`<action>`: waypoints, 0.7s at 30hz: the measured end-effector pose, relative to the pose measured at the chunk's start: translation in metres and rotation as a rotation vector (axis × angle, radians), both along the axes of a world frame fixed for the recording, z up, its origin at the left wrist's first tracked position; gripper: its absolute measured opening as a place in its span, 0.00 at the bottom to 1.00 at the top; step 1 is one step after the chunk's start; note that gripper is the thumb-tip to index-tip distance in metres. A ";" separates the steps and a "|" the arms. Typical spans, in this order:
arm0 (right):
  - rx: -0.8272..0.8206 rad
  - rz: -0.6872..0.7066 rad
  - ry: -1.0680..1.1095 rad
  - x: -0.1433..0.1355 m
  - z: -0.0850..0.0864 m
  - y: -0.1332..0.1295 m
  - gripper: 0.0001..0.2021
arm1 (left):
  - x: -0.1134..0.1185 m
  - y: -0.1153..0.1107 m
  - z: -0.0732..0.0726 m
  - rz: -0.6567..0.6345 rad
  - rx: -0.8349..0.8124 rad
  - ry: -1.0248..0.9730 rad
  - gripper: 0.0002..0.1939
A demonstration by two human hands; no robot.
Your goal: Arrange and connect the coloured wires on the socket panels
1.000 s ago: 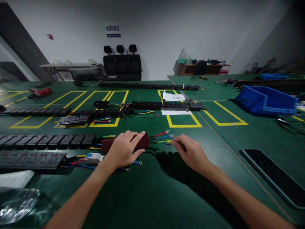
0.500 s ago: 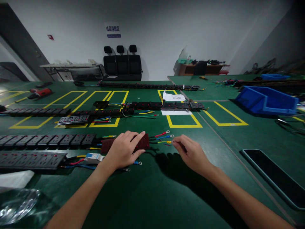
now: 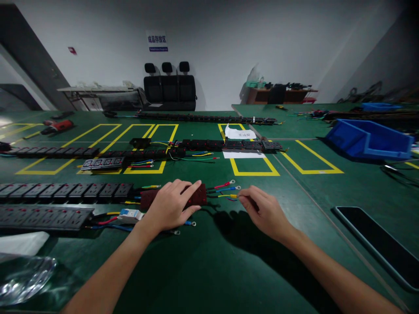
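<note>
My left hand (image 3: 173,203) lies over a dark red socket strip (image 3: 201,195), thumb along its near side and fingers across its top, gripping it on the table. From the strip's right end come wires with ring terminals: a red one (image 3: 225,185), a blue one (image 3: 229,189) and a yellow-green wire (image 3: 223,196) with a yellow sleeve. My right hand (image 3: 262,209) pinches the tip of the yellow-green wire between thumb and fingers; its ring terminal is hidden there. Just left of my left wrist sits a white and blue breaker (image 3: 130,216) with red, yellow and blue wires.
Black socket strips (image 3: 65,195) run along the left and across the green table (image 3: 209,270). A phone (image 3: 376,244) and a blue bin (image 3: 369,139) are at the right. Clear plastic (image 3: 26,277) lies near left; a red drill (image 3: 57,127) lies far left.
The view has shifted slightly. Both hands keep their places, the left on the red socket strip and the right pinching the yellow-green wire's end.
</note>
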State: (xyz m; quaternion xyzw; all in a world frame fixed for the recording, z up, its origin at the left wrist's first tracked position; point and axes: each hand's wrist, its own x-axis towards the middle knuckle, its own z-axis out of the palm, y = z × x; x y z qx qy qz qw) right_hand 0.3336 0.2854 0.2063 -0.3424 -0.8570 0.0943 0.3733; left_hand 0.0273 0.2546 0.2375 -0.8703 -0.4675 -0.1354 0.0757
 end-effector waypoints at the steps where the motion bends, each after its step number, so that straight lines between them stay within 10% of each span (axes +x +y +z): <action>1: -0.011 -0.007 -0.007 0.000 0.000 0.000 0.05 | 0.000 0.000 0.000 -0.001 -0.001 0.002 0.33; 21: -0.042 -0.013 -0.061 -0.001 0.001 -0.001 0.06 | 0.002 0.000 -0.002 0.016 -0.046 0.036 0.33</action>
